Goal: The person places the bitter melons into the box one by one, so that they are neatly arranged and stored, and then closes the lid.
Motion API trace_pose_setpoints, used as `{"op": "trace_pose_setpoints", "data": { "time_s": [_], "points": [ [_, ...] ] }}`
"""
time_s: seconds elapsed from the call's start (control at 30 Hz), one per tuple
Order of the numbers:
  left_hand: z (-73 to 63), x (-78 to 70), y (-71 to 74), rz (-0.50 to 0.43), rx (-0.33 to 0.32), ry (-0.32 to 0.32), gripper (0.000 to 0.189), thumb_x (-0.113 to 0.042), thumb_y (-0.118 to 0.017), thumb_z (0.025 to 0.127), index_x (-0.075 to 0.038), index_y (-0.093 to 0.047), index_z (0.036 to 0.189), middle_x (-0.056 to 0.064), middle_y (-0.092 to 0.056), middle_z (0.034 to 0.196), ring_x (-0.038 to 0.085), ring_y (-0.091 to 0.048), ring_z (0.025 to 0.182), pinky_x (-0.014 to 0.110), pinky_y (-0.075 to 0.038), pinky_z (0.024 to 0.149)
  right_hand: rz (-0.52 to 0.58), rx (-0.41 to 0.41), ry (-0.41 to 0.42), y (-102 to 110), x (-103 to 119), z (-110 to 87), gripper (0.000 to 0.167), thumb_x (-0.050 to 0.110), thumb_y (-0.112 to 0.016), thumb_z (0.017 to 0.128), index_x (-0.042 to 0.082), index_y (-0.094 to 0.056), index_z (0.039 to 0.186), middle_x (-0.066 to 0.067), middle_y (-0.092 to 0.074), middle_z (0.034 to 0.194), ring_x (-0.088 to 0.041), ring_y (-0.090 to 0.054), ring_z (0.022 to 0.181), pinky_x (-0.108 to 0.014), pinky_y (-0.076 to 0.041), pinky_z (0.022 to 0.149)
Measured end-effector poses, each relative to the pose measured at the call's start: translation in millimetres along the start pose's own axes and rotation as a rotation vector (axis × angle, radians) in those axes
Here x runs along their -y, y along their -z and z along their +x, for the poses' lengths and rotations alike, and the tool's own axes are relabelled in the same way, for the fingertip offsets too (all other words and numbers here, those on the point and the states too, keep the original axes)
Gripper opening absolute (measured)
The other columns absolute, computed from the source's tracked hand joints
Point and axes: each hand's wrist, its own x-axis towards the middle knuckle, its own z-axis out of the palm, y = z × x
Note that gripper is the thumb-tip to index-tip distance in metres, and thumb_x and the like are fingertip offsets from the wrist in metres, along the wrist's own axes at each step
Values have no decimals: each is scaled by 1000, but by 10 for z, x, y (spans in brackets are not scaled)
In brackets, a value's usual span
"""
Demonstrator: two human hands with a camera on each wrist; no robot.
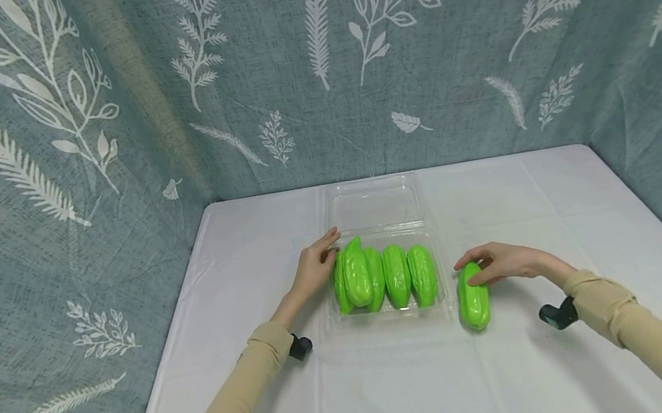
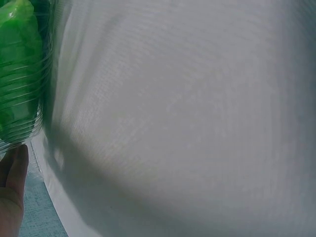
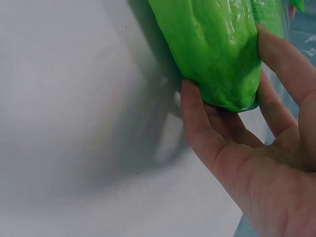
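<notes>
A clear plastic clamshell box (image 1: 391, 314) lies unfolded on the table, with several bright green, ridged, gourd-like vegetables (image 1: 397, 277) in its near half. One of these (image 1: 358, 277) lies on top of the others at the left. My left hand (image 1: 313, 265) is at the box's left wall, fingers fairly straight; in the left wrist view a fingertip (image 2: 22, 150) is right at the box's corner. To the right of the box, my right hand (image 1: 503, 262) grips another green gourd-like vegetable (image 1: 475, 309) near its far end, thumb and fingers on opposite sides.
The box's lid (image 1: 374, 203) lies flat toward the back. A white cloth covers the table (image 1: 398, 388). Blue-grey curtains (image 1: 393, 106) with white leaf prints hang behind it and on both sides. Dark wrist cameras (image 1: 559, 314) stick out from the sleeves.
</notes>
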Motion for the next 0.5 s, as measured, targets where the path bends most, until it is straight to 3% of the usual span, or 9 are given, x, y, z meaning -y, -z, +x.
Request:
{"op": "trace_pose_setpoints", "data": {
  "time_s": [0.33, 0.5],
  "points": [
    [-8, 13, 11, 1, 7, 1, 39, 6, -51, 90, 3, -56, 128, 13, -50, 140, 29, -53, 124, 30, -57, 79, 7, -20, 4, -10, 11, -10, 50, 23, -68, 87, -1, -55, 128, -24, -48, 134, -31, -51, 117, -33, -56, 88],
    [-11, 18, 10, 0, 10, -1, 39, 6, -52, 90, 3, -56, 128, 13, -50, 141, 28, -54, 124, 29, -57, 80, 0, -41, 13, 33, 23, -33, 51, 24, -68, 86, 0, -54, 129, -25, -46, 137, -37, -47, 123, -34, -56, 89]
  ]
}}
